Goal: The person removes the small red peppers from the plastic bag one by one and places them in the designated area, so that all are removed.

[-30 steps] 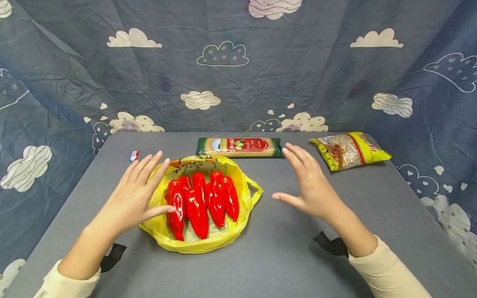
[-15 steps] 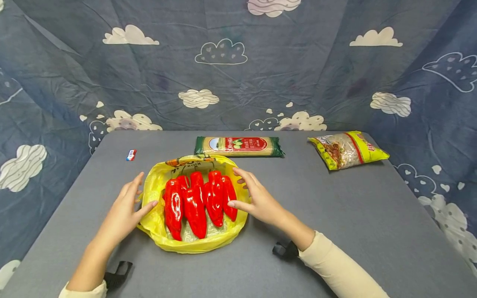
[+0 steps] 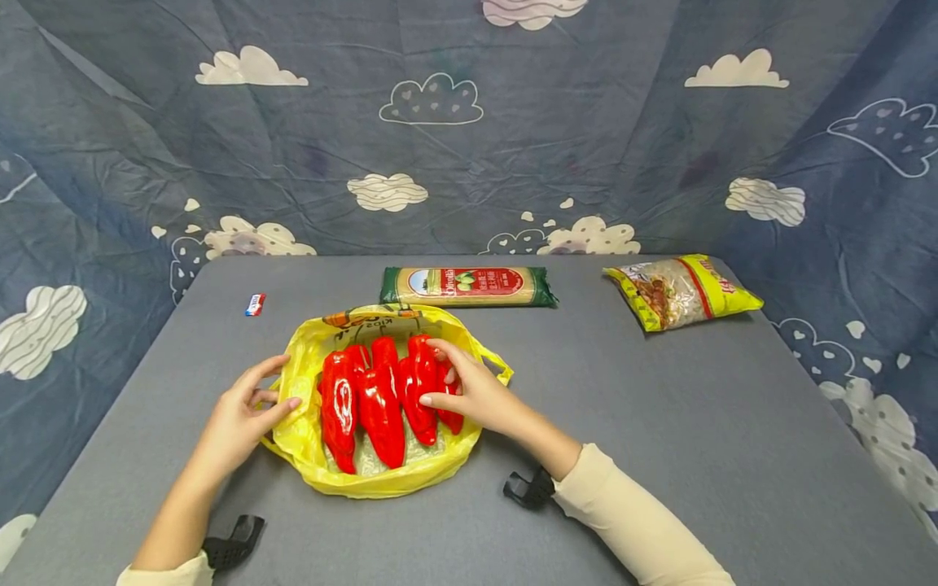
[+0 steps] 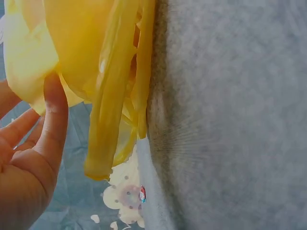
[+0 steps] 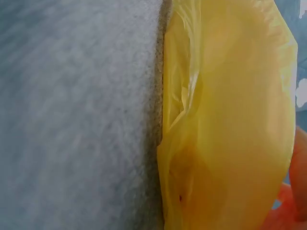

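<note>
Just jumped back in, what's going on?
A person's left hand touches the left rim of an open yellow plastic bag; the right hand is over the rightmost red peppers inside, its grip unclear. The peppers all lie in the bag. Farther back, a spaghetti pack and a yellow food packet lie untouched.

Peppers [image 3: 381, 415] lie in the bag [image 3: 381, 487], left of centre on the table [image 3: 623, 391]; the left hand [image 3: 240, 415] is at the bag's left side, the right hand [image 3: 472, 397] over the rightmost peppers; farther off, left to right, wrapper [image 3: 255, 304], noodles [image 3: 469, 287], pouch [image 3: 683, 295]; behind, the curtain [image 3: 550, 163]
</note>
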Tool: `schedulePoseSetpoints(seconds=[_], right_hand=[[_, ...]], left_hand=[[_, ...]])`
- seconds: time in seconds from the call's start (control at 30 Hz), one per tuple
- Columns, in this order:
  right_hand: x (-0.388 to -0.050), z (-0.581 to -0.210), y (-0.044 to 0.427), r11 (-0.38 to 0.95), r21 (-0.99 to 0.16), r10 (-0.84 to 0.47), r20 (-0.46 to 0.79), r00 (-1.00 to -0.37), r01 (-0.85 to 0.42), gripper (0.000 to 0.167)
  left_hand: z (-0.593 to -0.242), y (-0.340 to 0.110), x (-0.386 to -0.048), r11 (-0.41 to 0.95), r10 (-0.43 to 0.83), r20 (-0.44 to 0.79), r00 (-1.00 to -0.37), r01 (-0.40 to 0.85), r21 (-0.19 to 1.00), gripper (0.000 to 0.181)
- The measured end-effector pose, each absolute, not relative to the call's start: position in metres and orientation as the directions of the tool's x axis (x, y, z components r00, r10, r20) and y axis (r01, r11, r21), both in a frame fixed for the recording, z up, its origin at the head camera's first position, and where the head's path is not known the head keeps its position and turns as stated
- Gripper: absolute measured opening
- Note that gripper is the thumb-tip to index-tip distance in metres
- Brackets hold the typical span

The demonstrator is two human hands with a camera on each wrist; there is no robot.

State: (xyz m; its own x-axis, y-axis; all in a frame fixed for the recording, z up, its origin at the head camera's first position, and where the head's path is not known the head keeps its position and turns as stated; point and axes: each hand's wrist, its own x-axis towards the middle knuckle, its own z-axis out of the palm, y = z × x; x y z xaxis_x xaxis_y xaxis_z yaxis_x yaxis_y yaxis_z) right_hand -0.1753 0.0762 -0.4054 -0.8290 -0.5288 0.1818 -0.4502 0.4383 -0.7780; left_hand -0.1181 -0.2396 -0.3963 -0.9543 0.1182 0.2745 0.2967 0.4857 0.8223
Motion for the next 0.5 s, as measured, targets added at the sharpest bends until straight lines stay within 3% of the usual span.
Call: schedulePoseSetpoints(seconds=[0.27,0.5], right_hand=[[-0.179,-0.404,0.069,0.467,-0.781,-0.553,0.108,-0.826,-0.415,0.08],[-0.178,-0.4,0.063,0.368,-0.888,-0.59,0.008,-0.808,-0.277,0.082]], left_hand=[[-0.397,-0.242,-0.117,0.399,0.095,0.225,-0.97,0.244,0.884,0.054],[-0.4,-0.244,-0.118,0.359,0.089,0.222,-0.971,0.239,0.902,0.053]])
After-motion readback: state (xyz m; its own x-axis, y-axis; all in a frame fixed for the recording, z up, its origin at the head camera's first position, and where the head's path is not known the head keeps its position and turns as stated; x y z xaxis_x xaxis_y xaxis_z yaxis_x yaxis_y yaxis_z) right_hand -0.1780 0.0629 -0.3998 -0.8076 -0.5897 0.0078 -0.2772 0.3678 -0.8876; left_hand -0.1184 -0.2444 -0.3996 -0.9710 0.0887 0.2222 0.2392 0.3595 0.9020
